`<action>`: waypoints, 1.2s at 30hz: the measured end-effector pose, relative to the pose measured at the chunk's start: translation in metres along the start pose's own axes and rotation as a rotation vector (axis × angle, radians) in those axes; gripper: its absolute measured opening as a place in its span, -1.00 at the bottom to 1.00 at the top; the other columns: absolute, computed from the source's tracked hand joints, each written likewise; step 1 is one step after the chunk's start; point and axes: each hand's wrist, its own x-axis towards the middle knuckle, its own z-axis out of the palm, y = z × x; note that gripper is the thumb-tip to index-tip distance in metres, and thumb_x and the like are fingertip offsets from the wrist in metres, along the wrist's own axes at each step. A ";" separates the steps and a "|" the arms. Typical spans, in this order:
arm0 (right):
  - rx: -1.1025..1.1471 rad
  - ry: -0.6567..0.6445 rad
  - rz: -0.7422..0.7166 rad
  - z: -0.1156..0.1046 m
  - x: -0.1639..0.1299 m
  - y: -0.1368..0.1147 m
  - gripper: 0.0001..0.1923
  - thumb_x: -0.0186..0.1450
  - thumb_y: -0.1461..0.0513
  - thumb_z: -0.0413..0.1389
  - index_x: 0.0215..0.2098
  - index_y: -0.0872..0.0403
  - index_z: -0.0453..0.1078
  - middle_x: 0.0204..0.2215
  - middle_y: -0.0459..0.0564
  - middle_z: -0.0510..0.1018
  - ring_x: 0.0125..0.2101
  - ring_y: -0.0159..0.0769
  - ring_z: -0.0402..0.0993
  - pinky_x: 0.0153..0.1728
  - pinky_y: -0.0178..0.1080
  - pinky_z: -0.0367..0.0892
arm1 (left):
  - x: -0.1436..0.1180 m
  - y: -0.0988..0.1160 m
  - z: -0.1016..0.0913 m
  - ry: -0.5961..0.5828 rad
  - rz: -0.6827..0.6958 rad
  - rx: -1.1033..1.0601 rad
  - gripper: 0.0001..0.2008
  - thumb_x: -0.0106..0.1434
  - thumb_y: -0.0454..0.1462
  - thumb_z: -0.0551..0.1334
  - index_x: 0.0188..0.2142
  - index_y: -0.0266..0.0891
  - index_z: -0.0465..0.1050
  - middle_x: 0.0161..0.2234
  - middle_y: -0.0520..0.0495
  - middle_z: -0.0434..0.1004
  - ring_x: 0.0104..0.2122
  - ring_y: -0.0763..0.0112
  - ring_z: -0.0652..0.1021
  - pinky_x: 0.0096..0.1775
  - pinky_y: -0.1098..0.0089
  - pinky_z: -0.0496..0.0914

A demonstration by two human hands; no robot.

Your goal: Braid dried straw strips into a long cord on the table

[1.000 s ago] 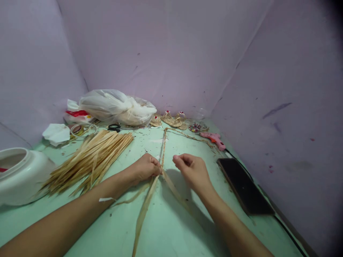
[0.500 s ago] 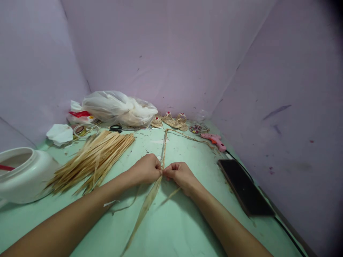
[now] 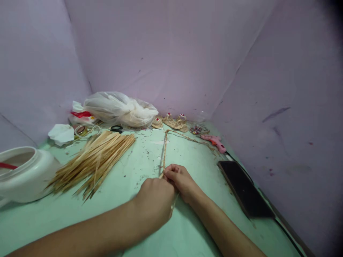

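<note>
A thin braid of dried straw-coloured fibre (image 3: 165,150) runs toward me from a bend farther back on the table. My right hand (image 3: 182,181) pinches its near end between thumb and fingertips. Just in front and to the left, my left hand (image 3: 157,197) is closed around a loose fibre strand. Its back faces me, so the fingers are mostly hidden. Below the hands a pale strand end (image 3: 175,202) pokes out. On the left lies a bundle of dried flat fibre strips (image 3: 96,160).
At left stands a white plastic jar (image 3: 40,175). A tied plastic bag (image 3: 120,109), scissors (image 3: 117,127) and small woven pieces with red beads (image 3: 174,123) lie along the back. A pink glue gun (image 3: 215,142) and a dark phone-like slab (image 3: 245,189) are at right.
My left hand has moved down and right, toward me, and turned its back to the camera, covering the loose strands. My right hand still pinches the braid, almost in the same place.
</note>
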 end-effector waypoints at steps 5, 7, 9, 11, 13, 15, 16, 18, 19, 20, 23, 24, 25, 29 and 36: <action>-0.027 -0.082 0.017 -0.003 0.003 0.000 -0.88 -0.02 0.26 0.02 -0.67 0.13 0.20 -0.85 -0.27 0.08 -0.80 -0.60 -0.15 -0.74 -0.39 -0.27 | 0.018 -0.028 -0.032 0.239 -0.181 -0.305 -0.75 0.05 -0.24 0.03 -0.57 -0.31 0.40 -0.72 -0.03 0.29 -0.66 0.46 0.35 -0.57 0.48 0.17; -0.025 -0.099 0.008 -0.004 0.003 0.000 -0.86 0.00 0.25 0.03 -0.66 0.13 0.20 -0.84 -0.26 0.12 -0.81 -0.61 -0.15 -0.74 -0.39 -0.27 | 0.029 -0.037 -0.028 0.056 -0.250 -0.586 -0.79 0.02 -0.26 0.03 -0.54 -0.32 0.39 -0.83 0.07 0.15 -0.79 0.54 0.21 -0.67 0.50 0.09; -0.011 -0.099 0.001 -0.004 0.003 -0.001 -0.90 0.00 0.27 0.04 -0.63 0.14 0.21 -0.81 -0.24 0.20 -0.80 -0.62 -0.11 -0.74 -0.40 -0.24 | 0.038 -0.041 -0.016 -0.127 -0.273 -0.853 -0.81 0.00 -0.26 0.04 -0.55 -0.32 0.36 -0.86 0.10 0.11 -0.84 0.58 0.13 -0.72 0.52 0.02; -0.002 -0.098 -0.001 -0.005 0.003 -0.001 -0.93 -0.01 0.29 0.04 -0.60 0.14 0.22 -0.77 -0.20 0.28 -0.79 -0.61 -0.04 -0.74 -0.42 -0.20 | 0.043 -0.043 -0.005 -0.204 -0.242 -1.024 -0.80 0.00 -0.23 0.06 -0.60 -0.33 0.32 -0.84 0.08 0.17 -0.84 0.59 0.14 -0.74 0.53 0.02; -0.028 -0.113 0.004 -0.007 0.005 0.000 -0.94 -0.01 0.29 0.05 -0.57 0.15 0.23 -0.73 -0.17 0.33 -0.78 -0.60 0.01 -0.73 -0.43 -0.16 | 0.046 -0.045 0.001 -0.228 -0.206 -1.077 -0.79 -0.01 -0.21 0.09 -0.62 -0.33 0.31 -0.80 0.06 0.20 -0.82 0.60 0.18 -0.73 0.54 0.04; -0.105 -0.135 -0.009 -0.010 0.008 0.001 -0.94 0.01 0.29 0.05 -0.55 0.15 0.24 -0.70 -0.14 0.36 -0.75 -0.58 0.05 -0.71 -0.43 -0.10 | 0.047 -0.047 0.001 -0.242 -0.203 -1.014 -0.81 -0.03 -0.23 0.09 -0.62 -0.34 0.33 -0.79 0.07 0.19 -0.81 0.60 0.18 -0.72 0.53 0.05; -0.169 -0.137 -0.026 -0.012 0.009 0.002 -0.94 0.02 0.29 0.04 -0.55 0.15 0.24 -0.69 -0.13 0.37 -0.74 -0.57 0.08 -0.70 -0.43 -0.06 | 0.048 -0.048 0.001 -0.222 -0.214 -0.943 -0.82 -0.05 -0.25 0.09 -0.63 -0.33 0.32 -0.79 0.09 0.17 -0.80 0.60 0.17 -0.72 0.52 0.03; -0.364 -0.099 -0.110 -0.016 0.010 0.004 -0.95 0.03 0.29 0.03 -0.55 0.15 0.25 -0.67 -0.10 0.39 -0.69 -0.53 0.14 -0.66 -0.42 0.00 | 0.050 -0.049 0.002 -0.099 -0.205 -0.756 -0.87 -0.11 -0.31 0.09 -0.70 -0.31 0.26 -0.81 0.12 0.08 -0.78 0.62 0.12 -0.70 0.52 -0.03; -0.489 -0.063 -0.179 -0.017 0.009 0.004 -0.95 0.04 0.30 0.02 -0.55 0.15 0.27 -0.67 -0.09 0.40 -0.67 -0.50 0.18 -0.64 -0.41 0.01 | 0.051 -0.049 0.004 -0.021 -0.181 -0.671 -0.88 -0.14 -0.34 0.09 -0.74 -0.30 0.21 -0.81 0.13 0.02 -0.76 0.63 0.09 -0.69 0.52 -0.06; -0.624 -0.017 -0.256 -0.017 0.007 0.004 -0.95 0.04 0.30 0.01 -0.55 0.14 0.29 -0.66 -0.08 0.41 -0.64 -0.48 0.21 -0.62 -0.40 0.02 | 0.053 -0.048 0.006 0.049 -0.152 -0.612 -0.87 -0.17 -0.36 0.08 -0.77 -0.29 0.15 -0.80 0.14 -0.03 -0.74 0.64 0.06 -0.67 0.51 -0.09; -0.997 0.129 -0.462 -0.014 -0.004 0.000 -0.89 0.06 0.31 -0.01 -0.51 0.10 0.36 -0.57 -0.04 0.46 -0.56 -0.41 0.28 -0.57 -0.37 0.01 | 0.055 -0.047 0.015 0.123 -0.113 -0.611 -0.84 -0.19 -0.38 0.03 -0.79 -0.27 0.05 -0.77 0.14 -0.13 -0.70 0.64 -0.01 -0.65 0.48 -0.14; -1.089 0.173 -0.486 -0.012 -0.009 -0.002 -0.87 0.07 0.30 -0.02 -0.50 0.09 0.37 -0.54 -0.02 0.47 -0.55 -0.39 0.30 -0.57 -0.36 0.00 | 0.055 -0.047 0.017 0.117 -0.123 -0.640 -0.84 -0.19 -0.38 0.02 -0.79 -0.26 0.04 -0.77 0.14 -0.14 -0.70 0.64 -0.02 -0.65 0.48 -0.15; -1.164 0.215 -0.487 -0.009 -0.013 -0.005 -0.85 0.08 0.29 -0.03 -0.50 0.09 0.38 -0.52 -0.01 0.48 -0.54 -0.38 0.31 -0.57 -0.34 -0.01 | 0.055 -0.047 0.020 0.110 -0.132 -0.667 -0.85 -0.19 -0.38 0.02 -0.79 -0.26 0.03 -0.76 0.14 -0.14 -0.70 0.64 -0.03 -0.65 0.48 -0.15; -1.314 0.303 -0.386 0.000 -0.026 -0.011 -0.80 0.12 0.23 -0.05 -0.51 0.08 0.40 -0.57 0.00 0.50 -0.59 -0.34 0.34 -0.60 -0.31 -0.09 | 0.054 -0.047 0.022 0.090 -0.146 -0.780 -0.87 -0.20 -0.38 0.04 -0.79 -0.27 0.09 -0.77 0.14 -0.10 -0.71 0.64 0.00 -0.65 0.48 -0.14; -1.324 0.224 -0.470 0.010 -0.033 0.001 -0.81 0.09 0.31 -0.06 -0.52 0.11 0.38 -0.55 0.00 0.53 -0.59 -0.35 0.36 -0.59 -0.29 -0.10 | 0.043 -0.036 0.007 -0.005 -0.274 -1.077 -0.84 -0.20 -0.40 0.07 -0.80 -0.28 0.09 -0.85 0.17 -0.11 -0.76 0.68 -0.04 -0.68 0.51 -0.17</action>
